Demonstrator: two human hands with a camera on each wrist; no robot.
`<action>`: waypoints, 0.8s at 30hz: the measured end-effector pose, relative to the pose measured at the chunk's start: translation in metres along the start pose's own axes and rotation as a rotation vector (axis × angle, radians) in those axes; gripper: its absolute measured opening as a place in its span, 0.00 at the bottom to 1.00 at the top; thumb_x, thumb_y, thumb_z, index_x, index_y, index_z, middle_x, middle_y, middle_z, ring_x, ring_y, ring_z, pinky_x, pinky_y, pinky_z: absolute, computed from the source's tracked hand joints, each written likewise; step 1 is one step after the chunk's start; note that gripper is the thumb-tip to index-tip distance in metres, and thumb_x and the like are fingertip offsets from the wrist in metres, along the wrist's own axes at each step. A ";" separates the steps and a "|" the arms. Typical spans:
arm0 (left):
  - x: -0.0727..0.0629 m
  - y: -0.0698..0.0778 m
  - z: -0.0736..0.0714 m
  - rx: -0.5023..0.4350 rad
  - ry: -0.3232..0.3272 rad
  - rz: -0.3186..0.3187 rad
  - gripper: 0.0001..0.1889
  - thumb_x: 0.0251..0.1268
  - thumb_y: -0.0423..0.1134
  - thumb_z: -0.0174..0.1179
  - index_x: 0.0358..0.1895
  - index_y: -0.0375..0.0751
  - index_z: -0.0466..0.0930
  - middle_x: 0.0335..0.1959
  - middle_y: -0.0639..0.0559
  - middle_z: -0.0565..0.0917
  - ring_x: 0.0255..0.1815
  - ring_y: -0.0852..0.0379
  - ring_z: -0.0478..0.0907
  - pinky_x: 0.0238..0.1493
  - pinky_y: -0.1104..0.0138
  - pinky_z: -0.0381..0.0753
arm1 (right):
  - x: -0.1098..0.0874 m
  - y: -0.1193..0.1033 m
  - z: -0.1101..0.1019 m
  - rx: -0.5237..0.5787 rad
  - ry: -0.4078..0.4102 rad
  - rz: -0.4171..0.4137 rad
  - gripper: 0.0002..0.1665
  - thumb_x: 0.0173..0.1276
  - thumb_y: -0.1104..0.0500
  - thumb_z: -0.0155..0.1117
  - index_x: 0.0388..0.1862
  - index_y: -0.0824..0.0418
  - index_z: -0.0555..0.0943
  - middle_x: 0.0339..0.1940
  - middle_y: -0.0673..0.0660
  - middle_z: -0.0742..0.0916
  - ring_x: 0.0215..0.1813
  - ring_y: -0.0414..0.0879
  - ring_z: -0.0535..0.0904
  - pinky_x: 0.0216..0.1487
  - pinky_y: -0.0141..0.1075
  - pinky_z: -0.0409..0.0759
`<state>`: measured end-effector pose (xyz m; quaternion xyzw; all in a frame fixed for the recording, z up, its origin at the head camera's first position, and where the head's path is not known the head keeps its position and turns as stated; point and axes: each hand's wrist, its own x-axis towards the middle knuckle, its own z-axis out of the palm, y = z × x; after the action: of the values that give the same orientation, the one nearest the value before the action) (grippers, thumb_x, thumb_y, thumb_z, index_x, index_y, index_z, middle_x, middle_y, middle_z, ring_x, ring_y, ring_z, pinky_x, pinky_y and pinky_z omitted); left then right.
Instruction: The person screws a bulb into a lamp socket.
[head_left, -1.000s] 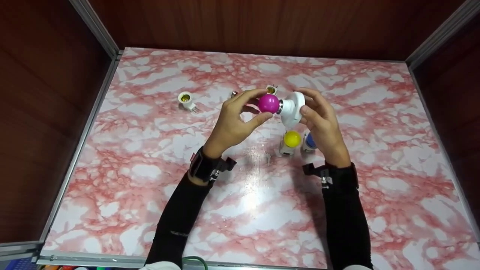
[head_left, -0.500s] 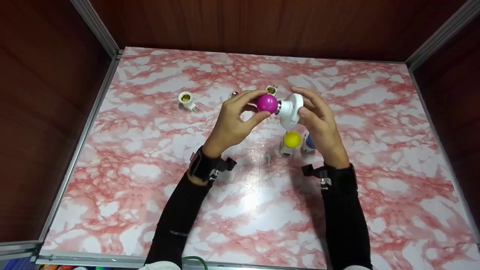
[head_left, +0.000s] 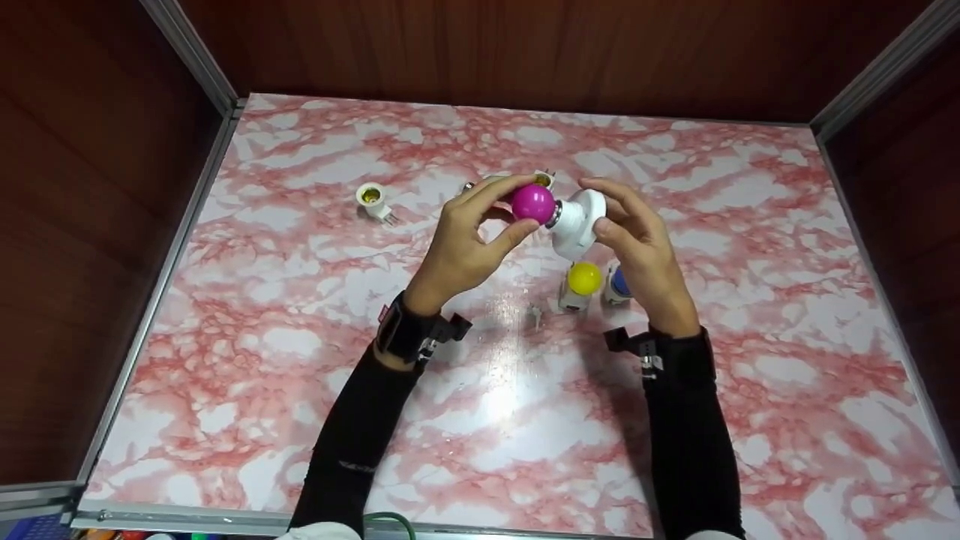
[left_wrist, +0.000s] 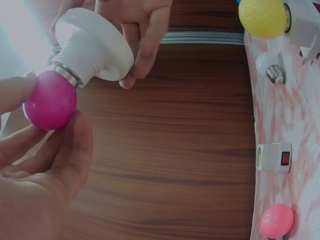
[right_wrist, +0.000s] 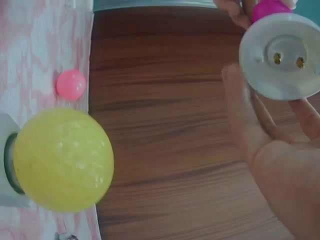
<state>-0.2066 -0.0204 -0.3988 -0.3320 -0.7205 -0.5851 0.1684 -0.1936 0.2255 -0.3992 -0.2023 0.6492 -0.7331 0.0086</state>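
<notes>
My left hand (head_left: 469, 244) pinches a magenta light bulb (head_left: 533, 204) between thumb and fingers. Opposite it, my right hand (head_left: 645, 244) holds a white lamp holder (head_left: 579, 225) by the rim of its round base. The two meet above the table, the bulb's metal collar at the mouth of the holder, as the left wrist view also shows. Two brass contacts dot the underside of the holder's base (right_wrist: 280, 80) in the right wrist view. Below my hands stand a yellow bulb (head_left: 583, 278) and a blue bulb (head_left: 619, 283), each in a white plug-in socket; my right hand partly covers the blue one.
A plug-in socket (head_left: 371, 199) lies at the back left, and another socket (head_left: 545, 178) sits behind the magenta bulb. The left wrist view adds a white bulb (left_wrist: 262, 62), a socket with a red switch (left_wrist: 275, 158) and a pink bulb (left_wrist: 276, 221).
Both hands, with the magenta bulb and lamp holder, have shifted slightly left. The holder's tilt has changed a little. Things on the table have stayed put.
</notes>
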 end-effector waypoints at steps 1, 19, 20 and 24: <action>0.000 0.000 0.000 -0.003 0.001 -0.003 0.25 0.74 0.40 0.69 0.68 0.30 0.79 0.63 0.36 0.86 0.53 0.52 0.88 0.54 0.69 0.92 | 0.000 -0.001 0.000 -0.020 0.003 0.001 0.29 0.80 0.54 0.64 0.75 0.62 0.75 0.59 0.57 0.89 0.55 0.44 0.86 0.61 0.36 0.87; 0.001 0.000 -0.002 -0.008 0.002 -0.041 0.27 0.74 0.41 0.69 0.70 0.30 0.78 0.64 0.36 0.85 0.55 0.51 0.87 0.56 0.68 0.91 | -0.003 -0.005 0.001 -0.153 0.042 0.019 0.25 0.76 0.59 0.65 0.71 0.58 0.78 0.61 0.59 0.89 0.63 0.51 0.85 0.64 0.38 0.84; 0.001 0.000 -0.002 -0.006 0.001 -0.043 0.26 0.74 0.41 0.68 0.70 0.31 0.78 0.64 0.36 0.85 0.55 0.52 0.87 0.56 0.68 0.91 | -0.003 -0.005 0.000 -0.167 0.041 0.022 0.25 0.76 0.59 0.65 0.70 0.57 0.79 0.61 0.59 0.89 0.64 0.51 0.84 0.65 0.38 0.83; 0.001 -0.001 -0.004 -0.010 -0.006 -0.048 0.26 0.75 0.40 0.68 0.70 0.31 0.78 0.65 0.37 0.85 0.54 0.52 0.88 0.56 0.68 0.92 | -0.003 -0.002 0.000 -0.194 0.027 0.019 0.24 0.73 0.64 0.67 0.67 0.59 0.79 0.61 0.58 0.88 0.65 0.50 0.84 0.66 0.37 0.83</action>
<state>-0.2080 -0.0240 -0.3977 -0.3170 -0.7259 -0.5915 0.1506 -0.1907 0.2266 -0.3976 -0.1861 0.7191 -0.6694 -0.0126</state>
